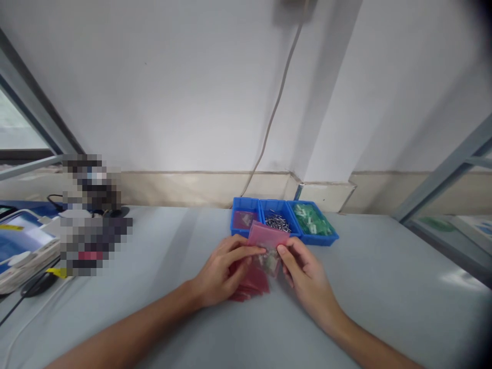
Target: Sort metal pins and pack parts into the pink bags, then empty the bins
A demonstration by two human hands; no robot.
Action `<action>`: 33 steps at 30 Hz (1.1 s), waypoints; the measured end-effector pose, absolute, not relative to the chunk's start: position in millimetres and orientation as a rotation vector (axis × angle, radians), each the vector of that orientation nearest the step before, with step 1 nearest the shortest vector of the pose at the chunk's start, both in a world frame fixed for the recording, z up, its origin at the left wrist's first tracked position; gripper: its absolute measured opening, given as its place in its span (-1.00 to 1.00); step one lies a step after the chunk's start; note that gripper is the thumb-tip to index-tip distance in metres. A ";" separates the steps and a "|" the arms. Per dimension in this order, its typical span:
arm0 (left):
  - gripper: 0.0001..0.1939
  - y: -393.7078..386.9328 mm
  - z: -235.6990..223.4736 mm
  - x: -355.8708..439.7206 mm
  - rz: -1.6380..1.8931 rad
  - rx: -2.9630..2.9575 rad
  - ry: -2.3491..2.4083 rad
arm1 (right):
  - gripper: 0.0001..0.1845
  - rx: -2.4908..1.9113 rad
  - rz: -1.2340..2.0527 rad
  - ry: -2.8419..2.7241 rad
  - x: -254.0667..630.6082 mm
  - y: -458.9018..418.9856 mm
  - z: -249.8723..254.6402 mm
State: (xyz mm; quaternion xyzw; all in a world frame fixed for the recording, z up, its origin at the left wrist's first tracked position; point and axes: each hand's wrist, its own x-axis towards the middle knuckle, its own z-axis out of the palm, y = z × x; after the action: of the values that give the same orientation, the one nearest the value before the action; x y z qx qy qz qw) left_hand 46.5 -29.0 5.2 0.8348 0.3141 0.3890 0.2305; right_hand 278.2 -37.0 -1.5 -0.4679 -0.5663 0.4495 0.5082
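A small pink see-through plastic bag is held up between my two hands, with small parts showing in its lower half. At its right edge, my right hand pinches it between thumb and fingers. My left hand grips its left side, the index finger lying across the front. Several more pink bags lie in a stack on the table under my left hand and the held bag. What exactly the parts inside are, I cannot make out.
Behind my hands stand three blue bins: one with a pink bag, one with metal screws or pins, one with green-and-white packets. A power strip, cables and a dark mouse lie on the grey table at left.
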 end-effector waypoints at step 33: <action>-0.45 -27.5 -0.2 44.9 1.066 2.345 0.784 | -0.60 -1.153 1.071 -1.376 275.9 -36.9 0.0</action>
State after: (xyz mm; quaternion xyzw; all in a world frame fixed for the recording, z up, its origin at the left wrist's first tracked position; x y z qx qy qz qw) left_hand 44.9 -27.5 -0.2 0.8490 0.2838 0.3860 0.2228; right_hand 275.9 -36.9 0.0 -0.4769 -0.5694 0.4433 0.5018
